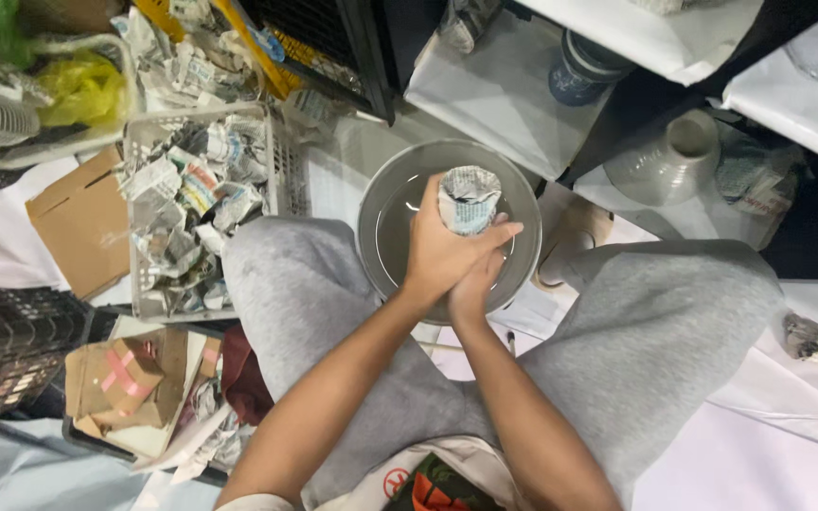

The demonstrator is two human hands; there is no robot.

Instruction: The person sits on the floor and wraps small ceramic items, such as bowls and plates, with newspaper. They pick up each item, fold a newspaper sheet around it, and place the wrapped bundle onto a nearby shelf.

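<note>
Both hands (452, 254) wrapped around newspaper bundle (469, 199) over metal basin (381, 203)

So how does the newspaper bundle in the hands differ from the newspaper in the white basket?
The newspaper bundle is one tight, rounded wrap; the newspaper in the white basket is many loose, crumpled pieces. The bundle is gripped between the left hand and right hand over the round metal bowl; the basket pieces lie untouched, piled against each other. The bundle stands on end; the basket pieces lie every way. Both are printed grey-and-white newsprint.
</note>
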